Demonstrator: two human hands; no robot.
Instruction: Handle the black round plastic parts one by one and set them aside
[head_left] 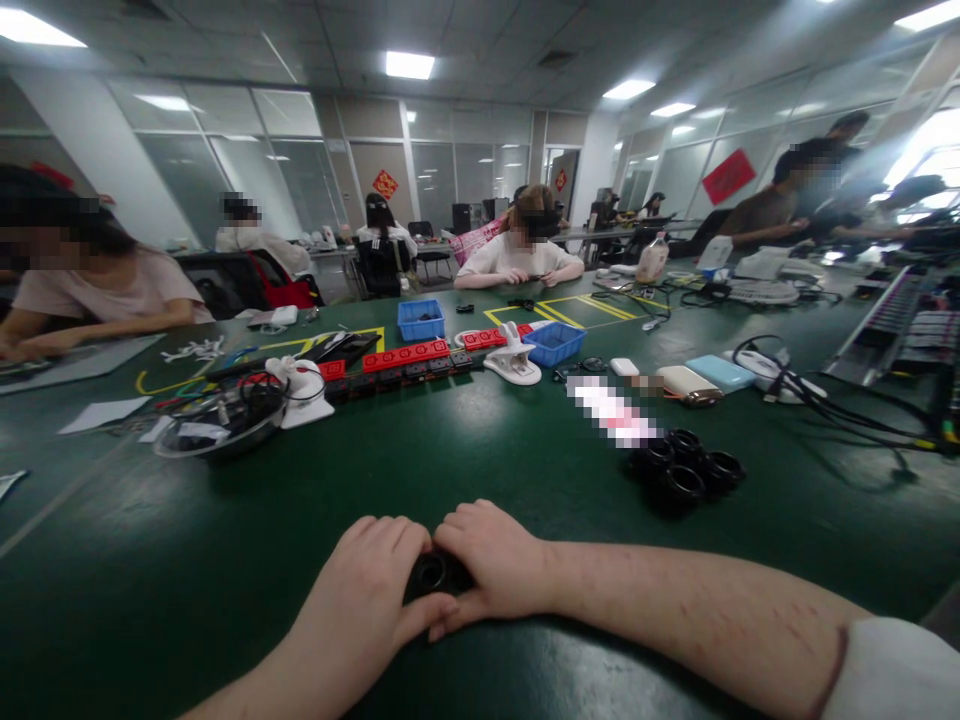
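While both hands rest low on the green table (480, 440), they close together around one small black ring (433, 574) that sits between them, close to the near edge. The left hand (375, 585) curls over the ring from its side, fingers bent and thumb stretched along the tabletop under it. The right hand (491, 562) grips the ring from the other side with bent fingers, its thumb touching the left thumb below the ring. Only the dark round opening of the ring shows between the knuckles; the rest is hidden by the fingers. Farther out to the right, well apart from the hands, a cluster of black rings (686, 468) lies on the table. Just beyond it is a blurred pink and white patch, then a blue plastic tray (555, 343) and a white clip (514, 362). A row of red and black power strips (409, 362) runs across the middle of the table, and a clear round bowl (217, 428) with dark cables in it stands to the left. Black cables (832, 400) trail over the right side of the table. Other people sit around the far side, one person (521, 258) straight across with both hands together.
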